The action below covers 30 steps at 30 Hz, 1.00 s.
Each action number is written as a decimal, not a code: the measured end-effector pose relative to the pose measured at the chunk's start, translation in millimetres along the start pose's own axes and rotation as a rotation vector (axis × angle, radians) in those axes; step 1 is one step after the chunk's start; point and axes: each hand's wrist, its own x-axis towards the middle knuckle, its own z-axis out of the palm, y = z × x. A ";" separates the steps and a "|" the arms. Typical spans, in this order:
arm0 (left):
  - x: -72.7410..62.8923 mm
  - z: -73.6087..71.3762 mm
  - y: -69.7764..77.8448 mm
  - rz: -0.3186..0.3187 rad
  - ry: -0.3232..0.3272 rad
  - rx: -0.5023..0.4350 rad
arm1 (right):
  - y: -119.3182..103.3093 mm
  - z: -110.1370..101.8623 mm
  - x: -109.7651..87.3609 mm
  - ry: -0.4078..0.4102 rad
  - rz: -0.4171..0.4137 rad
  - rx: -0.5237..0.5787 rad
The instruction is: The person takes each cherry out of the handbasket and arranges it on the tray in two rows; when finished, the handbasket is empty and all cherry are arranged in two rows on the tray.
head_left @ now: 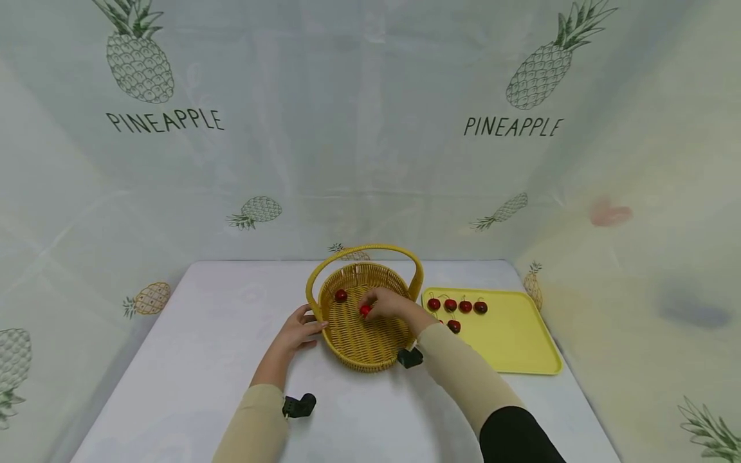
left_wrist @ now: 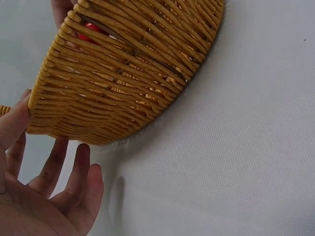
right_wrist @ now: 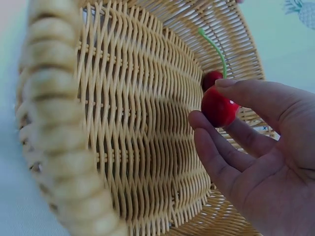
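A round yellow-brown wicker basket (head_left: 360,347) with a tall arched handle stands on the table. My right hand (head_left: 384,304) reaches inside it. Between thumb and fingers it pinches a bright red cherry (right_wrist: 218,108), whose green stem points up in the right wrist view. Another, darker cherry (head_left: 340,296) lies in the basket's left part. At the basket's left side, my left hand (head_left: 298,332) holds the rim. In the left wrist view its thumb is at the rim and the other fingers (left_wrist: 78,177) are spread at the woven outer wall.
Right of the basket lies a yellow tray (head_left: 515,334) bearing several dark red cherries (head_left: 466,306) at its left end; the right forearm partly covers its near left corner. The white table (head_left: 231,308) meets a pineapple-print curtain (head_left: 370,141) behind.
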 end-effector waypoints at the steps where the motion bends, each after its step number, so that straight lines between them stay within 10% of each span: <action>1: -0.1 0.0 0.2 -0.001 0.001 0.000 | -0.7 -0.6 -1.4 -0.003 -0.004 0.003; 30: 0.9 1.6 -0.2 -0.003 0.009 0.011 | 10.9 -19.4 -55.8 -0.005 -0.139 -0.065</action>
